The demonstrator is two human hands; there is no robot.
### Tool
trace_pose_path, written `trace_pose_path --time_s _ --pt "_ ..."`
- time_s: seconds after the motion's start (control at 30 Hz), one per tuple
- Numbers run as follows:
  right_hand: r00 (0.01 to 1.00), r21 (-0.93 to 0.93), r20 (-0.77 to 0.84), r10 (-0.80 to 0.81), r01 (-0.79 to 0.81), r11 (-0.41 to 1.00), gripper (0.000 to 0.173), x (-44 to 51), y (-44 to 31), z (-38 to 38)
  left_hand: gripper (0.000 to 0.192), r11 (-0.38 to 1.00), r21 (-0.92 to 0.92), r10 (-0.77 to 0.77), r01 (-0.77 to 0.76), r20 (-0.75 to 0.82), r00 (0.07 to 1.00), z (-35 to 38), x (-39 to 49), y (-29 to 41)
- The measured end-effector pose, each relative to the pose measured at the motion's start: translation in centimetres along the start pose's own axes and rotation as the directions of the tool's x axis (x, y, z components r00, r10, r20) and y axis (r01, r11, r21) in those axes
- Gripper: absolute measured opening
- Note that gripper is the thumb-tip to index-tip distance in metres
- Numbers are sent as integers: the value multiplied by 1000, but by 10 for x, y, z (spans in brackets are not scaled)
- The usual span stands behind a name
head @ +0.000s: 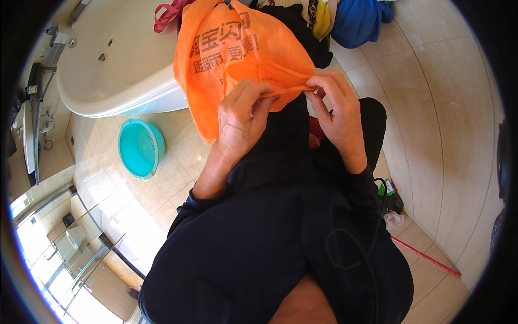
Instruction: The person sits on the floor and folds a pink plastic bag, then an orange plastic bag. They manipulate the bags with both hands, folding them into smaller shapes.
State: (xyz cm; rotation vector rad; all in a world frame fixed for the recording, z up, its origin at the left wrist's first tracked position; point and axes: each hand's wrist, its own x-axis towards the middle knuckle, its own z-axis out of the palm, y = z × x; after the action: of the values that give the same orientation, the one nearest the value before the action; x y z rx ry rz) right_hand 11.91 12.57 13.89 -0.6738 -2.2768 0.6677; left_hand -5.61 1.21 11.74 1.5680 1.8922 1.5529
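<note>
An orange plastic bag (pixel 243 52) with dark printed writing spreads before me, above my lap. My left hand (pixel 245 115) pinches the bag's edge between thumb and fingers. To its right, my right hand (pixel 334 107) pinches the same edge near the bag's right corner. A fold of the bag gapes between the two hands. Black cloth (pixel 319 52) lies behind the bag's right side, beside yellow cloth (pixel 322 20) and blue cloth (pixel 352 24). A pink strap (pixel 166 18) shows at the bag's upper left. What the bag contains is hidden.
A white bathtub (pixel 121 101) stands at the upper left, with a turquoise plastic basin (pixel 141 149) on the tiled floor below it. Tiled wall (pixel 429 101) rises at the right. A red pole (pixel 427 258) and a small clear plastic bag (pixel 393 220) lie at the lower right.
</note>
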Motion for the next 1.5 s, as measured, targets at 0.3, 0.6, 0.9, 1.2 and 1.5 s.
trace_pose_path --time_s 0.3,0.6,0.9,1.2,1.5 --pt "973 230 128 190 -215 949 45 0 0 7 15 1000 -12 14 -13 47 999 7 -4 -4" --pt "979 241 139 149 -180 954 26 -7 14 19 17 988 113 95 -110 126 987 5 2 -12" --pt "988 222 117 97 -122 967 24 -4 13 18 17 966 208 99 -156 258 961 17 19 -35" --pt "966 149 172 194 -220 964 32 -8 16 21 20 986 126 78 -111 240 968 14 20 -34" --pt "920 460 271 284 -383 801 15 -6 24 -8 21 961 264 36 -80 169 985 -22 26 -29"
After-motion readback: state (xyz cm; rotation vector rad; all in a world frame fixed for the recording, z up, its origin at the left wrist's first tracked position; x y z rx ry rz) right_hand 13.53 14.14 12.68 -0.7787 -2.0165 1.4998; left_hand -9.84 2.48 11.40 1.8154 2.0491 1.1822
